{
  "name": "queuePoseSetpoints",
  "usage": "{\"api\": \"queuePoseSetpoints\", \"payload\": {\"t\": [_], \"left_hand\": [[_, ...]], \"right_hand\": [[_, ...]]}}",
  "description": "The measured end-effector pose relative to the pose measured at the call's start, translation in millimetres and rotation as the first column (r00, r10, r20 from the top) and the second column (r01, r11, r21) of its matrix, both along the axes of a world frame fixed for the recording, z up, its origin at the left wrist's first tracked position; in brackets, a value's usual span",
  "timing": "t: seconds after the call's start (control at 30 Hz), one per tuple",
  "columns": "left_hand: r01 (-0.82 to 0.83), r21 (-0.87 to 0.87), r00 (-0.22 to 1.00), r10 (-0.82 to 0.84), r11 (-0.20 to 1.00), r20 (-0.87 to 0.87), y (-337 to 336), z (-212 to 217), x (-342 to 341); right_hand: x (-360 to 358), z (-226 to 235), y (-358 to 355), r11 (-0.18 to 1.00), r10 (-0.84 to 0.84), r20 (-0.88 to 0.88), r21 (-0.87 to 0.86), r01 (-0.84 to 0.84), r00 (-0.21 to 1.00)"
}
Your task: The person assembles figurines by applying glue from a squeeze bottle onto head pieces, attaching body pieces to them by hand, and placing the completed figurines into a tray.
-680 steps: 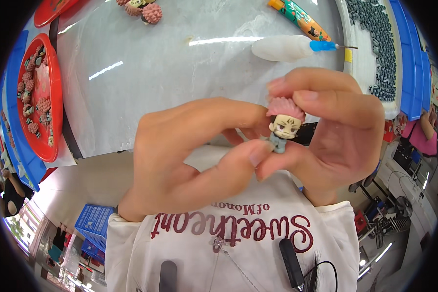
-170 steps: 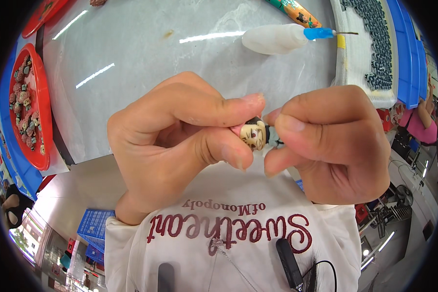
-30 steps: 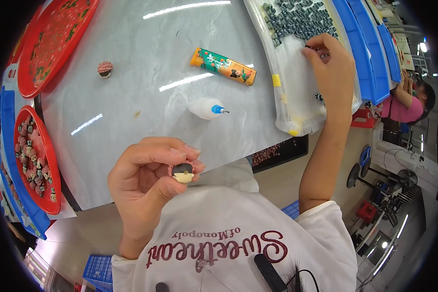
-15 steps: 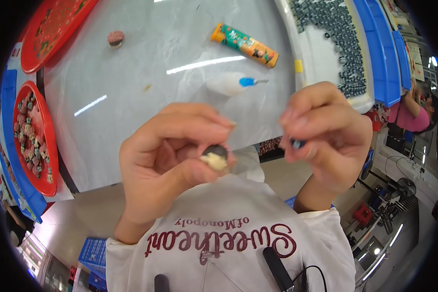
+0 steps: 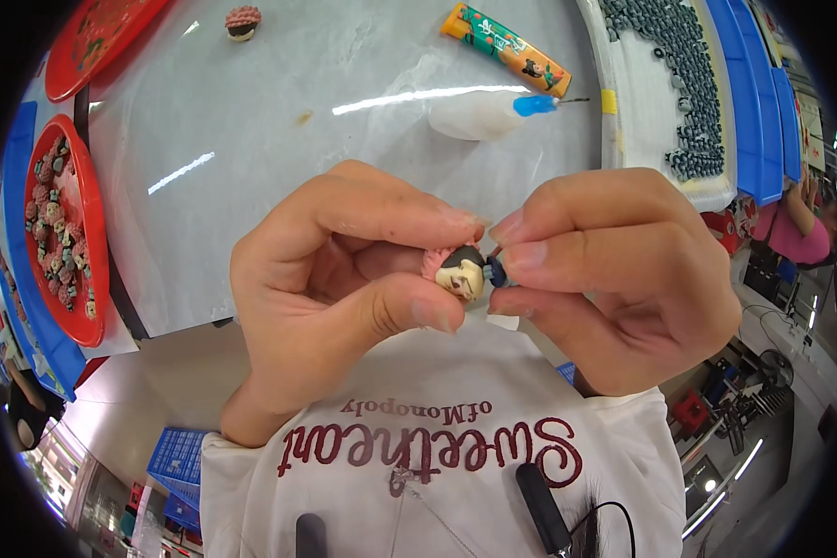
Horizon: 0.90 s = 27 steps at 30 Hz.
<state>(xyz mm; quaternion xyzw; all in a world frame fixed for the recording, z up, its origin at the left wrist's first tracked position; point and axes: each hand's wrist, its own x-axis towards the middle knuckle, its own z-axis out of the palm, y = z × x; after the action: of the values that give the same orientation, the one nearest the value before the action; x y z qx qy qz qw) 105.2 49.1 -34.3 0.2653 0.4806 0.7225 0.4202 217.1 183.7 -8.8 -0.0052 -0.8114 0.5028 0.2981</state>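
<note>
My left hand (image 5: 344,279) pinches a small toy figure head (image 5: 458,271) with pink hair and a pale face between thumb and fingers. My right hand (image 5: 614,279) holds a small dark blue piece (image 5: 497,272) right against the head. Both hands are close up in front of my chest, above the table's near edge. A white glue bottle with a blue tip (image 5: 493,112) lies on the table behind my hands. Much of the head is hidden by my fingers.
A white tray (image 5: 642,139) with several dark blue pieces sits at the right, blue trays beyond it. A red tray (image 5: 88,270) at the left holds several finished figures; another red tray (image 5: 93,46) lies further back. An orange tube (image 5: 504,48) and one pink-haired head (image 5: 242,20) lie far on the table.
My right hand came back from the white tray with a dark blue piece and has brought it up against the head in my left hand. The camera view shifted toward the hands.
</note>
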Motion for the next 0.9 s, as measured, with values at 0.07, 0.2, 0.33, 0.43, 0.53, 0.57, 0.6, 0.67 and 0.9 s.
{"api": "queuePoseSetpoints", "payload": {"t": [0.07, 0.2, 0.33, 0.43, 0.53, 0.57, 0.6, 0.67, 0.9], "left_hand": [[-0.004, -0.032, 0.999, 0.005, 0.999, 0.054, 0.1, 1.9, 0.8], [-0.003, -0.013, 1.0, 0.003, 1.0, 0.011, -2.4, -0.2, -1.5], [-0.048, -0.014, 0.963, 0.043, 0.999, -0.265, -3.2, -2.2, -8.2], [-0.052, 0.01, 0.953, 0.053, 0.999, -0.299, -2.5, -2.6, -8.2], [-0.055, -0.003, 0.989, 0.054, 0.998, -0.137, -1.4, -0.3, -4.9], [-0.046, -0.007, 0.998, 0.046, 0.999, -0.05, -1.0, 0.3, -4.7], [-0.047, -0.01, 0.998, 0.046, 0.999, -0.049, -1.3, 0.6, -4.9], [-0.03, -0.039, 0.999, 0.031, 0.999, 0.018, -1.8, 1.1, -5.4], [-0.063, -0.034, 0.981, 0.056, 0.997, -0.186, -4.0, 1.3, -5.6]], "right_hand": [[-0.5, -0.6, -0.9, 1.0, 0.006, -0.02, 0.027, -0.005, 1.0], [0.7, 1.9, -13.1, 0.955, -0.126, -0.08, 0.261, 0.143, 0.989], [-4.9, 0.2, -13.9, 0.937, -0.178, -0.106, 0.284, 0.202, 0.978], [-6.6, -2.3, 0.4, 0.988, -0.015, -0.023, 0.152, 0.018, 1.0], [-4.5, -4.4, -2.1, 0.996, -0.081, 0.017, -0.024, 0.081, 0.997], [-3.7, -3.5, -3.4, 0.996, -0.081, 0.016, -0.026, 0.082, 0.997], [-2.8, -2.1, -5.6, 0.996, -0.092, 0.038, -0.02, 0.093, 0.995], [-3.0, -2.5, -7.1, 0.994, -0.103, 0.061, -0.015, 0.104, 0.993], [-3.7, -2.1, -6.0, 0.993, -0.061, 0.048, 0.103, 0.056, 0.997]]}}
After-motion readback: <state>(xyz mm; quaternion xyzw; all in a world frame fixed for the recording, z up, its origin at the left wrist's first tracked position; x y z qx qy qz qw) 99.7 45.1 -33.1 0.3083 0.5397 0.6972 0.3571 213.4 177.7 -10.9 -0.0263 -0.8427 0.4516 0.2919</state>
